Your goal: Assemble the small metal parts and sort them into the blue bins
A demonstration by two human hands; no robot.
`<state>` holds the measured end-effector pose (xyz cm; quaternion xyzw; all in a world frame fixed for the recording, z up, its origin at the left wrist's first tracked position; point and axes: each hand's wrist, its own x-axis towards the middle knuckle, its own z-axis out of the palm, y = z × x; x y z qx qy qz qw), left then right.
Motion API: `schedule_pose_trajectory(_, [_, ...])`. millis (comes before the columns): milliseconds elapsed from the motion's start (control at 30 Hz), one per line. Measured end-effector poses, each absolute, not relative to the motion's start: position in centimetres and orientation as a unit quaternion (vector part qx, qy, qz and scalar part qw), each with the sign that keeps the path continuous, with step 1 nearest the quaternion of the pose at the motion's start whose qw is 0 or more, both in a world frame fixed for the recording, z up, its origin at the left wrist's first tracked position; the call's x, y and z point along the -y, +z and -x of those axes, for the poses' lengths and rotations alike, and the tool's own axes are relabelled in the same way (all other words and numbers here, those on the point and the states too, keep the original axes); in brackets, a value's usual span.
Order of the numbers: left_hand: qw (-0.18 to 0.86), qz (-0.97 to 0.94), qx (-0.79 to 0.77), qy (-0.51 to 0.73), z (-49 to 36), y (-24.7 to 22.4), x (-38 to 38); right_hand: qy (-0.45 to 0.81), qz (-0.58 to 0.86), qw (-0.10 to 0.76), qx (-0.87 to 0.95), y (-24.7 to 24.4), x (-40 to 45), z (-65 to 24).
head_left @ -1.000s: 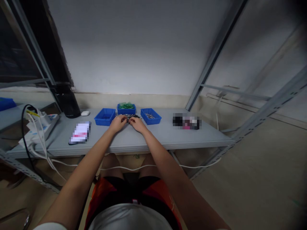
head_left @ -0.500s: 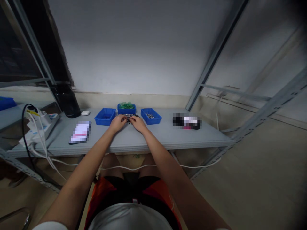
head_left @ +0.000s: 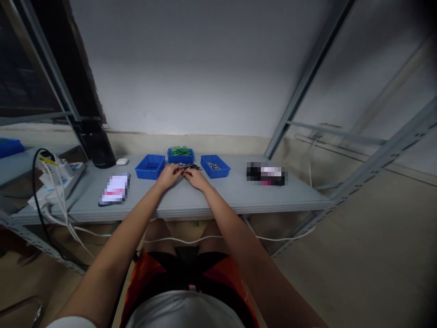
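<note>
My left hand [head_left: 168, 176] and my right hand [head_left: 196, 178] are close together over the grey table, fingers closed in pinches. What sits between the fingertips is too small and dark to name. Just beyond them lies a pile of small dark and silvery metal pieces [head_left: 191, 166]. Around the pile stand three blue bins: a left bin [head_left: 139, 173] with a few dark bits in it, a back bin [head_left: 180, 159] holding green pieces [head_left: 180, 150], and a right bin [head_left: 223, 173] with thin silvery pieces [head_left: 214, 166].
A phone [head_left: 115, 187], a white case [head_left: 122, 161] and a black bottle [head_left: 98, 148] are on the left of the table [head_left: 239, 196]. A power strip [head_left: 70, 182] with cables stands at the left end. A dark blurred-out item [head_left: 266, 174] lies on the right. Metal shelf posts frame both sides.
My right hand has shifted slightly, and its fingers sit a little lower, showing more of the pile behind them. My left hand has barely moved.
</note>
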<state>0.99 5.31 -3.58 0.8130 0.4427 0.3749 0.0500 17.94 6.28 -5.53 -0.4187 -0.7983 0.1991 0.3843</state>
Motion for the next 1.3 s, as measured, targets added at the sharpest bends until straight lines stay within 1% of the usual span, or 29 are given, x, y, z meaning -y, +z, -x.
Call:
schedule_pose_trajectory(67, [0.066, -0.809, -0.441, 0.382, -1.09, -3.43, -5.11, 0.199, 0.41, 0.382, 0.804, -5.53, -6.16, -17.92])
schedule_pose_trajectory(200, [0.102, -0.787, -0.455, 0.404, -1.17, -3.27, -4.77, 0.201, 0.43, 0.409, 0.78, -5.42, -6.15, -17.93])
schedule_pose_trajectory(400, [0.084, -0.796, -0.467, 0.374, -1.12, -3.49, -4.8, 0.194, 0.433, 0.442, 0.761, -5.3, -6.18, -17.92])
schedule_pose_trajectory(800, [0.054, -0.825, -0.443, 0.347, -1.04, -3.66, -5.27, 0.202, 0.429, 0.412, 0.778, -4.99, -5.6, -17.83])
schedule_pose_trajectory(1300, [0.051, -0.829, -0.445, 0.334, -0.9, -3.86, -5.63, 0.218, 0.443, 0.393, 0.775, -5.13, -5.73, -17.91])
